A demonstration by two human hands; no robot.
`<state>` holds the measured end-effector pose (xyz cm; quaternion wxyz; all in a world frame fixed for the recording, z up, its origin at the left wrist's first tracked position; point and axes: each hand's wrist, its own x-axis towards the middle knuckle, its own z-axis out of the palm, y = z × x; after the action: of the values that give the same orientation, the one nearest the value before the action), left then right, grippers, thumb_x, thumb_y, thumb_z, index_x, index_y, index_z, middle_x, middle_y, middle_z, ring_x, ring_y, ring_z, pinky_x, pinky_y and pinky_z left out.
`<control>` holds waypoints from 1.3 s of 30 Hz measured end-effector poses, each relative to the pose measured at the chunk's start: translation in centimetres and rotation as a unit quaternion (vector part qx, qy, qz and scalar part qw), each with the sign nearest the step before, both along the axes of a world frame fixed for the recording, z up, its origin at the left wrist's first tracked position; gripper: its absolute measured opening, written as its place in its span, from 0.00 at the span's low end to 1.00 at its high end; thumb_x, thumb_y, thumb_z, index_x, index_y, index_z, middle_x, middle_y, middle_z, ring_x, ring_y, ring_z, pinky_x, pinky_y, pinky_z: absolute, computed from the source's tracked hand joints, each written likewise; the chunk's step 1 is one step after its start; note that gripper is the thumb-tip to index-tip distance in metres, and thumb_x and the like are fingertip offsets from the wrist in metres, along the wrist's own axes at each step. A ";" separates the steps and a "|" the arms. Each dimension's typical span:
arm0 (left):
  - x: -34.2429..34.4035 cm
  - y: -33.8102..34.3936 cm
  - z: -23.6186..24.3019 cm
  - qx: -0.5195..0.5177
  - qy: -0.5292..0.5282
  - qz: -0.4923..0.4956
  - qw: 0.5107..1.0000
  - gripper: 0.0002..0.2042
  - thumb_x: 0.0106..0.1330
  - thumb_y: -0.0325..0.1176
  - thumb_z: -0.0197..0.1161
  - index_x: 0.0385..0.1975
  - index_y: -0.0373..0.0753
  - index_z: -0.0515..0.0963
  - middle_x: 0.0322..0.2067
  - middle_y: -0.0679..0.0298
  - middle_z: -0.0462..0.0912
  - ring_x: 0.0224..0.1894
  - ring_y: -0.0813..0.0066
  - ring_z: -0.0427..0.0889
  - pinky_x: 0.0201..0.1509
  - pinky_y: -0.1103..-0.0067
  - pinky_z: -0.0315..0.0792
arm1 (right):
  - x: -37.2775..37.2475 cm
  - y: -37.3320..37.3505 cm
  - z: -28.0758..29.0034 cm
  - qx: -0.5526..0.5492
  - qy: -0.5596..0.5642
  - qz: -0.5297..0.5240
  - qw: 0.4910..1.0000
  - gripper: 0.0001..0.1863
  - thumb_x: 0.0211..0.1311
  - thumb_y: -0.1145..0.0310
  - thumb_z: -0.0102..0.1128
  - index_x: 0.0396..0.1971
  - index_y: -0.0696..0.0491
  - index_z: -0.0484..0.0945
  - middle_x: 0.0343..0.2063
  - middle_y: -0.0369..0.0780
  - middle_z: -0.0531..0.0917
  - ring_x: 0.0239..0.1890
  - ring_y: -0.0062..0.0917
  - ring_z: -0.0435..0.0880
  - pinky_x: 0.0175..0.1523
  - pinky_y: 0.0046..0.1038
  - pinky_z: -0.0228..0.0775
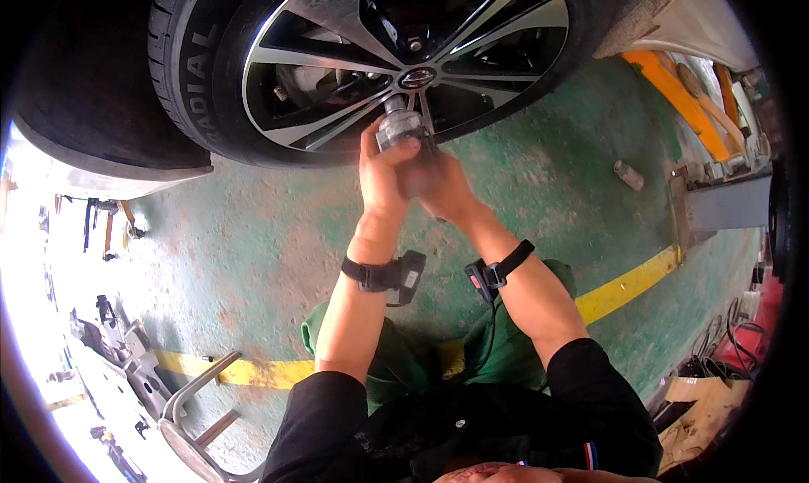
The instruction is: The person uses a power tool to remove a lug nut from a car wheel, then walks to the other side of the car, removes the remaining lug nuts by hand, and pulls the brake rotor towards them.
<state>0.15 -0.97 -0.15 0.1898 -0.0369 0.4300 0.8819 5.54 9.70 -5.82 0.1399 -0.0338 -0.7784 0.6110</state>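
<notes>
An impact wrench (404,134), grey at its nose and darker behind, points up at a car wheel. Its socket end meets the alloy rim (330,59) just below the round centre cap (417,78); the exact nut under it is hidden. My left hand (383,180) wraps round the wrench's body from the left, thumb across the front. From the right, my right hand (448,188) closes on the rear part, its fingers mostly hidden and slightly blurred. Around the rim runs a black tyre (187,79).
An orange bar (678,100) and a grey lift post foot (726,205) stand at the right. A small cylindrical container (628,176) lies on the green floor (270,230). A metal-framed stool (202,432) is at lower left, cardboard (704,420) at lower right.
</notes>
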 end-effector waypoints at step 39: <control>2.0 7.2 -0.5 -0.157 0.118 0.077 0.978 0.27 0.60 0.22 0.65 0.61 0.30 0.70 0.48 0.60 0.80 0.48 0.72 0.79 0.55 0.76 0.74 | -0.4 3.9 -2.6 -0.062 0.046 -0.085 0.993 0.21 0.51 0.71 0.75 0.45 0.56 0.78 0.40 0.39 0.87 0.44 0.23 0.87 0.48 0.28 0.78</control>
<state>2.16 6.18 -0.61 0.0615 0.0054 0.5780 0.8137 5.10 13.60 -8.42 0.2249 -0.0802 -0.7263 0.6446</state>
